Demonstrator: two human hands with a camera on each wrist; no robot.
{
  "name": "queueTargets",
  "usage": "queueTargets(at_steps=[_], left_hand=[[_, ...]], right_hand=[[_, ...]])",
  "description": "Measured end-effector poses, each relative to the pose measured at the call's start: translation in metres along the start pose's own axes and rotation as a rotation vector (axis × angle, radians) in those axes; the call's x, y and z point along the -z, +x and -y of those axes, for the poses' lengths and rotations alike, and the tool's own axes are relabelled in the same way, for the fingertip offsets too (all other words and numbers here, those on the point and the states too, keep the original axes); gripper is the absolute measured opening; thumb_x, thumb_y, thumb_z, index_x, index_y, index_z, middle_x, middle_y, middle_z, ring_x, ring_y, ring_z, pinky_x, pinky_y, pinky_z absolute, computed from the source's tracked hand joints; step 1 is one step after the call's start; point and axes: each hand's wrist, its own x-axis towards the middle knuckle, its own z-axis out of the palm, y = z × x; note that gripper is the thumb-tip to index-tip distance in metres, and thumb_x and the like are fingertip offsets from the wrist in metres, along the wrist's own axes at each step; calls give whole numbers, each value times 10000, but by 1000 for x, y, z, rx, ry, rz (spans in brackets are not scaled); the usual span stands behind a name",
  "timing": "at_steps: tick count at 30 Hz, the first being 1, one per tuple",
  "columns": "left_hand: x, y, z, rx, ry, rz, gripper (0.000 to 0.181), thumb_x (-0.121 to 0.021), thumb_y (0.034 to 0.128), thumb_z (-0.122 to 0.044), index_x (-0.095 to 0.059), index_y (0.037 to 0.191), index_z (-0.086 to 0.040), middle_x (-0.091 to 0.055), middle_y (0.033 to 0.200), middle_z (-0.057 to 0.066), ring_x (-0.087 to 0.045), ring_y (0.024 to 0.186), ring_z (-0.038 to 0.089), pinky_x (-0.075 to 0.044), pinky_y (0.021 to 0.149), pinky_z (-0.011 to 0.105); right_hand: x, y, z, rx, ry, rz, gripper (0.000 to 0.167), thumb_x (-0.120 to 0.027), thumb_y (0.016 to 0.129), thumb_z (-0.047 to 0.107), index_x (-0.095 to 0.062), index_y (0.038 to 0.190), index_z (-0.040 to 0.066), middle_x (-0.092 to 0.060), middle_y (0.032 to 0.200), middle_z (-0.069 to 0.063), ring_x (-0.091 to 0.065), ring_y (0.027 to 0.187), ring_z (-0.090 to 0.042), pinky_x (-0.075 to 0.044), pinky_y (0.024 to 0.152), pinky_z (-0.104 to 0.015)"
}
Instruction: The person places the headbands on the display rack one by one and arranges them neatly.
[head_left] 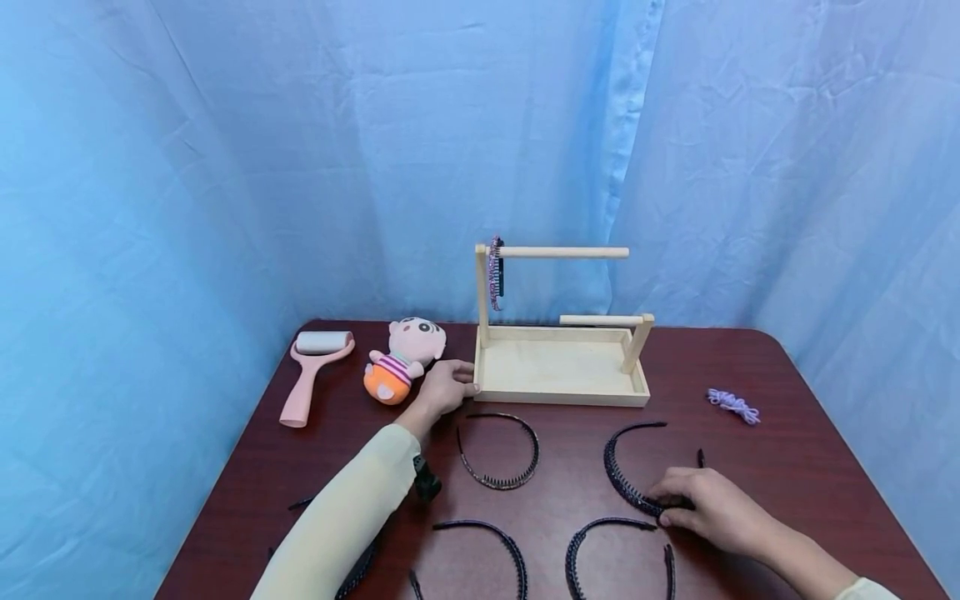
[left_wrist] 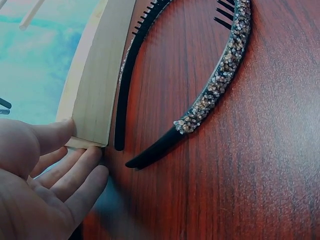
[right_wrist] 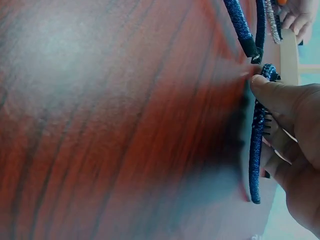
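Note:
A pale wooden rack (head_left: 562, 398) with a shallow tray and two horizontal bars stands at the back of the table. My left hand (head_left: 444, 387) touches the tray's left front corner, its fingers fairly straight in the left wrist view. A glittery headband with comb teeth (head_left: 494, 275) hangs on the upper bar. My right hand (head_left: 708, 508) pinches a dark sparkly headband (head_left: 618, 475) between thumb and fingers; this headband (right_wrist: 256, 150) looks blue in the right wrist view. Just in front of the tray lies a headband with brownish stones (head_left: 534, 454).
Two dark headbands lie near the front, one left of centre (head_left: 517, 558) and one right of it (head_left: 573, 554). Another dark piece (head_left: 360, 575) is partly hidden by the left sleeve. A plush doll (head_left: 405, 358), pink lint roller (head_left: 303, 387) and purple cord bundle (head_left: 733, 406) lie farther back.

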Motion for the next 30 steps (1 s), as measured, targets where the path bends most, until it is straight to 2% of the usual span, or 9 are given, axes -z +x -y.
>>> queueTargets(at_steps=[6,11,13,17,22,27,30], left_hand=[[0,0,-1,4,-7,2,424,-736,944,-73,-641,1352,-9,-712,1236,183,-689,1128,312,-587,885,395],[-1,-1,-1,14,-14,5,435,-737,942,-71,-634,1361,-11,-710,1243,182,-687,1129,316,-590,863,396],[-1,-2,-1,17,-12,4,434,-735,944,-73,-635,1363,-17,-709,1242,178,-687,1129,314,-589,873,399],[-1,-1,-1,18,-10,1,435,-735,945,-70,-636,1365,-21,-711,1240,173,-688,1131,308,-584,898,399],[-1,-1,-1,7,-9,-1,439,-739,938,-63,-634,1361,-8,-713,1236,178,-691,1126,307,-588,882,393],[0,-1,-2,10,-3,-8,429,-740,940,-72,-643,1354,-16,-716,1229,172,-692,1120,307,-587,882,397],[-1,-1,-1,9,2,-7,426,-741,940,-76,-646,1351,-20,-717,1227,170,-692,1118,303,-586,881,395]], right_hand=[[15,4,9,-22,117,-84,198,-819,881,185,-745,1058,235,-691,926,128,-616,801,30,-535,640,-237],[32,9,19,-96,218,-163,213,-820,882,162,-743,1076,208,-719,891,30,-651,765,-22,-550,621,-244],[41,12,24,-123,244,-191,224,-816,885,150,-747,1092,199,-724,904,33,-667,773,-39,-560,624,-248],[61,19,35,-127,286,-248,242,-806,882,86,-747,1107,151,-736,944,32,-702,801,-67,-584,648,-249],[91,29,50,-111,291,-310,247,-784,891,32,-738,1121,108,-746,951,10,-718,823,-82,-590,670,-240],[116,40,62,-154,244,-389,235,-797,889,49,-746,1107,121,-760,917,21,-721,797,-83,-572,654,-215],[129,47,66,-184,223,-435,237,-798,893,61,-744,1115,123,-764,881,12,-710,734,-82,-547,596,-216]])
